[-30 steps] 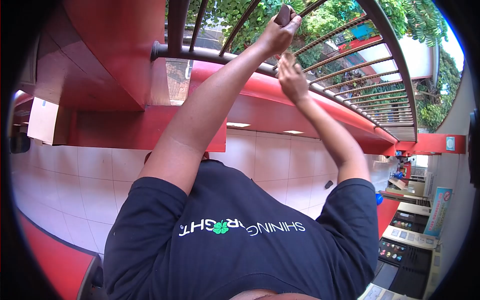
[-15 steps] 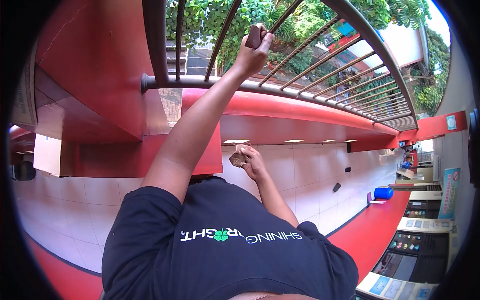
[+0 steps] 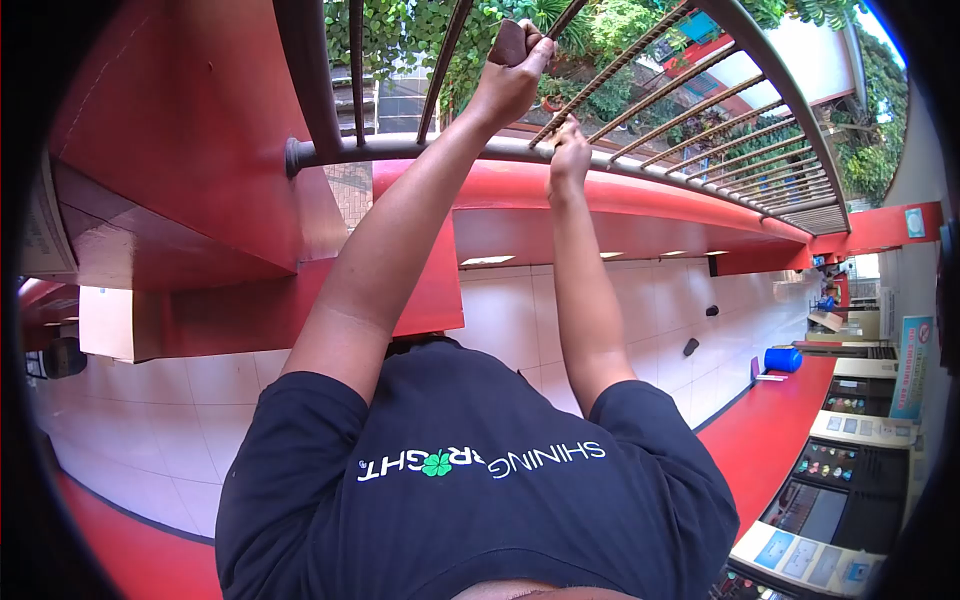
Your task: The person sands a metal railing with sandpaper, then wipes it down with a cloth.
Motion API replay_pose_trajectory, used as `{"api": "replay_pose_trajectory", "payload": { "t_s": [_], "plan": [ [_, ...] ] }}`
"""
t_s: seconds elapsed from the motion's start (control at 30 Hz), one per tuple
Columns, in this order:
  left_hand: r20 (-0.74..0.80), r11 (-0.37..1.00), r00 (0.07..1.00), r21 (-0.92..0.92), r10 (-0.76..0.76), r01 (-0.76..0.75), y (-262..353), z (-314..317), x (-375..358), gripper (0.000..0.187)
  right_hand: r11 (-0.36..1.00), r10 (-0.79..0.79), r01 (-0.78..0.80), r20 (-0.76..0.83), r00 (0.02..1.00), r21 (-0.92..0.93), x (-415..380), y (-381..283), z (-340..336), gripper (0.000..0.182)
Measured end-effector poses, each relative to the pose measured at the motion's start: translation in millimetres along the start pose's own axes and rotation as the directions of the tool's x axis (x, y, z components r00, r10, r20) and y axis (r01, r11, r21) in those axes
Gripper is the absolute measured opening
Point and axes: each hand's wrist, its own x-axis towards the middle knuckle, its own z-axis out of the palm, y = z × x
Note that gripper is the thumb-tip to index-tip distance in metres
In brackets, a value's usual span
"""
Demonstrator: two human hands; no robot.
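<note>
My left hand (image 3: 512,85) is raised to the metal railing (image 3: 480,150), closed on a dark brown piece of sandpaper (image 3: 508,43), with its fingers against an upright bar. Lower and to the right, my right hand (image 3: 570,160) is closed at the foot of a twisted bar (image 3: 620,75), just above the bottom rail. Its fingers hide most of what they hold, though a bit of tan shows at their edge, like the folded sandpaper seen there earlier.
A red ledge (image 3: 640,205) runs beneath the railing, with a red pillar (image 3: 190,130) at left. Leafy plants (image 3: 400,35) grow beyond the bars. Behind lies a tiled floor (image 3: 520,310) with dark objects on it; a blue container (image 3: 783,359) stands at right by a red bench-like strip.
My right hand has risen from below the ledge, bringing its sandpaper up to the foot of a bar. My left hand has shifted slightly upward with its piece.
</note>
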Motion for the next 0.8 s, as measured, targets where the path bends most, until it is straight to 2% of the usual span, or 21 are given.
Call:
{"api": "replay_pose_trajectory", "payload": {
  "t_s": [0.03, 0.1, 0.13, 0.17, 0.23, 0.3, 0.33, 0.37, 0.43, 0.47, 0.5, 0.57, 0.6, 0.63, 0.7, 0.73, 0.77, 0.8],
  "plan": [
    [0.002, 1.0, 1.0, 0.014, 0.0, 0.0, -0.3, 0.0, 0.1, 0.015, 0.89, -0.078, 0.102, -0.073, 0.994, 0.445, -16.7, -52.4, 12.6, 0.036],
    [0.011, 0.999, 0.999, -0.002, 0.034, -0.033, 1.8, -0.8, 0.3, 0.016, 0.81, -0.328, 0.306, -0.047, 0.944, 0.5, -27.8, -107.8, 8.4, 0.04],
    [0.007, 0.999, 0.999, 0.016, 0.034, -0.034, 2.5, -2.0, 0.4, 0.016, 0.819, -0.311, 0.296, -0.053, 0.949, 0.491, -33.0, -116.1, 7.7, 0.047],
    [0.014, 0.999, 0.999, 0.035, 0.035, -0.035, 4.6, -2.4, 1.1, 0.016, 0.812, -0.364, 0.315, 0.004, 0.931, 0.491, -21.8, -91.8, 6.3, 0.055],
    [0.02, 1.0, 1.0, 0.01, 0.002, -0.002, -0.3, -2.3, 1.6, 0.016, 0.891, -0.305, 0.249, 0.095, 0.947, 0.378, -3.6, -10.7, 13.6, 0.065],
    [0.062, 0.999, 0.998, -0.023, -0.022, 0.024, -3.8, -5.5, 2.8, 0.014, 0.945, -0.255, 0.199, 0.202, 0.946, 0.261, 8.1, 22.4, 6.0, 0.078],
    [0.069, 0.999, 0.997, -0.034, -0.031, 0.033, -4.7, -6.7, 4.8, 0.013, 0.956, -0.094, 0.003, 0.296, 0.95, 0.293, 0.3, -8.4, -2.7, 0.088],
    [0.076, 0.998, 0.996, -0.045, -0.048, 0.051, -6.9, -8.0, 3.5, 0.013, 0.959, -0.218, 0.109, 0.438, 0.872, 0.26, 4.9, -27.8, -13.8, 0.096],
    [0.108, 0.994, 0.989, -0.033, -0.1, 0.104, 1.9, -10.3, 2.8, 0.014, 0.887, -0.33, 0.174, 0.323, 0.887, 0.428, -9.4, -77.1, -13.3, 0.099],
    [0.104, 0.997, 0.992, -0.034, -0.07, 0.074, 2.9, -9.4, 1.9, 0.013, 0.875, -0.361, 0.205, 0.309, 0.88, 0.439, -11.4, -78.2, -13.0, 0.099],
    [0.099, 0.998, 0.994, -0.035, -0.041, 0.045, 2.6, -8.5, 1.8, 0.012, 0.826, -0.453, 0.315, 0.218, 0.865, 0.467, -18.0, -69.8, -1.7, 0.092],
    [0.124, 0.999, 0.992, -0.038, -0.031, 0.036, -2.2, -6.8, 4.8, 0.013, 0.892, -0.393, 0.317, 0.208, 0.896, 0.322, 1.3, 9.6, 6.8, 0.085],
    [0.116, 0.996, 0.991, -0.054, -0.061, 0.067, 0.1, -6.4, 4.0, 0.014, 0.922, -0.365, 0.328, 0.18, 0.914, 0.208, -12.5, 17.2, 16.2, 0.079],
    [0.104, 0.993, 0.99, -0.068, -0.093, 0.1, 2.3, -7.5, 1.3, 0.015, 0.935, -0.329, 0.291, 0.185, 0.926, 0.203, -13.3, 14.7, 13.2, 0.082],
    [0.133, 0.996, 0.988, -0.022, -0.082, 0.086, 5.5, -11.3, 4.9, 0.016, 0.873, -0.372, 0.213, 0.316, 0.873, 0.44, -3.2, -26.1, -1.7, 0.089],
    [0.161, 0.996, 0.984, -0.035, -0.081, 0.088, 6.2, -13.3, 3.1, 0.016, 0.843, -0.414, 0.266, 0.246, 0.877, 0.468, -9.6, -68.4, -3.1, 0.095],
    [0.176, 0.995, 0.982, -0.054, -0.069, 0.079, 5.5, -13.6, 5.1, 0.016, 0.822, -0.487, 0.339, 0.256, 0.835, 0.458, -17.4, -109.3, -6.6, 0.098],
    [0.178, 0.998, 0.982, 0.018, -0.063, 0.06, 3.6, -14.9, 5.5, 0.017, 0.802, -0.503, 0.352, 0.226, 0.835, 0.484, -20.5, -119.0, -4.5, 0.094]
  ]
}}
